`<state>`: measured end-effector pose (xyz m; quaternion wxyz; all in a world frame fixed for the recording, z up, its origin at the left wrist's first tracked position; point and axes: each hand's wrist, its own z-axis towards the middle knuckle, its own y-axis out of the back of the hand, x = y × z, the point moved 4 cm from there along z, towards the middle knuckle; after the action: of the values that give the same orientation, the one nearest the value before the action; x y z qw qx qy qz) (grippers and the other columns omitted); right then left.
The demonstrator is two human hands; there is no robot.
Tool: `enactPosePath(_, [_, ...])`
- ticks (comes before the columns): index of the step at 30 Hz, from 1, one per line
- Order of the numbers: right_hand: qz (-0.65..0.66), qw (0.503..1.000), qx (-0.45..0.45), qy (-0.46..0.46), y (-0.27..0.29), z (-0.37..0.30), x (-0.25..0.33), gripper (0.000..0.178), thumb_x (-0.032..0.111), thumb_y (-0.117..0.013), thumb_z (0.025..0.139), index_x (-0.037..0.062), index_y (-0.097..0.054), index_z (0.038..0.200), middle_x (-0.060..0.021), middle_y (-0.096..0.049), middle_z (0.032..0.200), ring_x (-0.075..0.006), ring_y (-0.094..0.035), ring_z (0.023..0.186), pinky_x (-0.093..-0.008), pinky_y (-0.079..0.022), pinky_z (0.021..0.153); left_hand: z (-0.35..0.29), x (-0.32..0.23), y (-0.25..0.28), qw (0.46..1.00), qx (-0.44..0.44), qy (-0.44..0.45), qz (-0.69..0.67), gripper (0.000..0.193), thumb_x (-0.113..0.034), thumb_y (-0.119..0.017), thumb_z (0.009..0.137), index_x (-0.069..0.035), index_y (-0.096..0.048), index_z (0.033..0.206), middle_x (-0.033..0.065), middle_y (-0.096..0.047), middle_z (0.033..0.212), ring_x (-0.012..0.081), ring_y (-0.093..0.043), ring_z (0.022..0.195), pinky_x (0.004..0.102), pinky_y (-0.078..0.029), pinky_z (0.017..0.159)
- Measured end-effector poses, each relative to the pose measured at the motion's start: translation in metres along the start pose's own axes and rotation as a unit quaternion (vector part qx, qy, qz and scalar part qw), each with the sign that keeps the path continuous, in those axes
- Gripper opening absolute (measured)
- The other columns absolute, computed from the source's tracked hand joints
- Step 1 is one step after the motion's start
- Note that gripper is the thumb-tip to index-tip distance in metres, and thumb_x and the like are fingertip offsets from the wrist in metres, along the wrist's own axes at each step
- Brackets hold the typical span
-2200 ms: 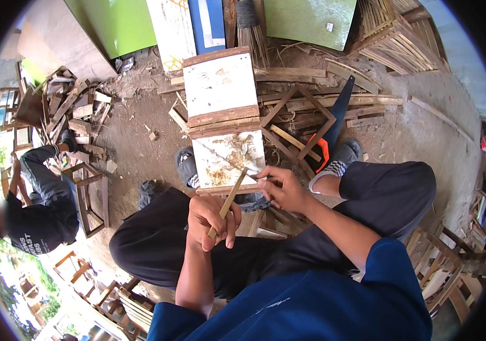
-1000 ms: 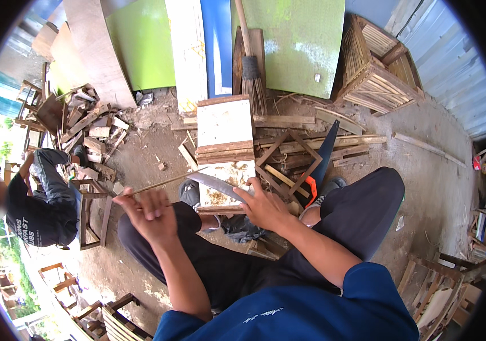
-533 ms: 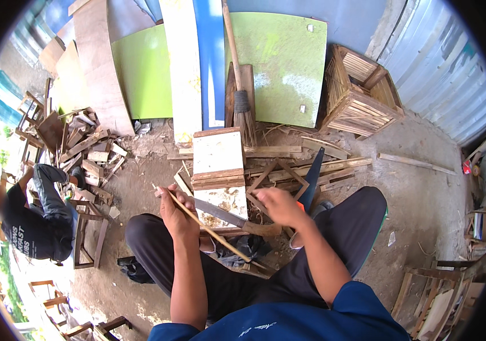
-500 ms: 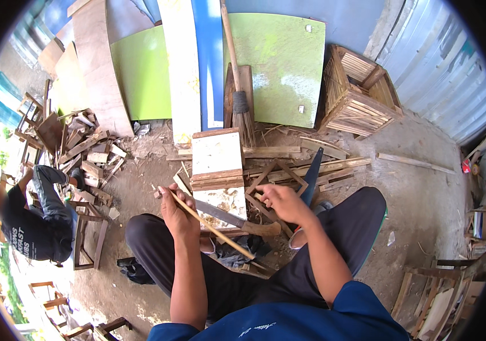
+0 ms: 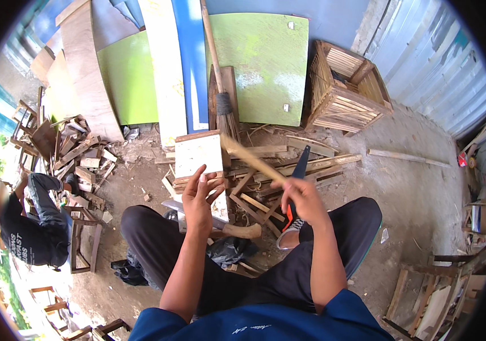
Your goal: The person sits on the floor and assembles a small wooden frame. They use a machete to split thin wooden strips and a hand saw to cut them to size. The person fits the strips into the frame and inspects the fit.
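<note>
My right hand point(image 5: 304, 200) is closed around the end of a thin wooden stick point(image 5: 251, 159). The stick points up and to the left, blurred by motion. Left of it, my left hand point(image 5: 200, 196) is held up with its fingers apart and nothing in it. Beneath that hand is a low bench-like block with a whitish top point(image 5: 196, 156) and wooden edges. A machete point(image 5: 242, 230) with a wooden handle lies across its near end, the blade partly hidden behind my left hand. Beside my right hand leans a handsaw point(image 5: 301, 165) with a dark blade and orange handle.
Wooden strips point(image 5: 322, 167) and a small wooden frame point(image 5: 243, 183) lie past my knees. A broom point(image 5: 224, 108) leans on panels at the back, with a slatted wooden crate point(image 5: 348, 94) to its right. A person point(image 5: 32, 227) sits at left near a scrap wood pile point(image 5: 78, 150).
The stick has passed from my left hand to my right and now points away from me. My left hand has opened. The whole view has shifted slightly.
</note>
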<state>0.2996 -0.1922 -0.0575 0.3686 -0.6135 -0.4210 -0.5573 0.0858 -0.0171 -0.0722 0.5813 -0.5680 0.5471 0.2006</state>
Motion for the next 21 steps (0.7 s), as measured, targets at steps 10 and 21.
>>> enactPosePath(10, [0.146, 0.879, -0.33, -0.311, 0.032, 0.011, -0.27, 0.016, 0.01, -0.046, 0.099, 0.0048, -0.059, 0.09, -0.0171, -0.072, 0.088, -0.0213, -0.069, 0.068, -0.0325, -0.053, 0.061, 0.007, 0.033, -0.013, 0.981, 0.03, 0.138, 0.13, 0.036, -0.024, -0.054, 0.109, 0.0, -0.058, 0.135, 0.0102, -0.069, 0.108, 0.0212, -0.071, 0.097, 0.0348, -0.061, 0.082])
enactPosePath(21, [-0.002, 0.773, -0.453, -0.444, -0.004, 0.02, -0.358, 0.046, 0.037, -0.061, 0.097, -0.0059, -0.07, 0.11, -0.0275, -0.072, 0.113, -0.0443, -0.067, 0.109, -0.0505, -0.05, 0.094, -0.004, 0.025, 0.021, 0.971, -0.009, 0.124, 0.204, 0.036, -0.024, -0.05, 0.109, 0.002, -0.061, 0.131, 0.012, -0.067, 0.107, 0.0241, -0.07, 0.097, 0.0379, -0.06, 0.086])
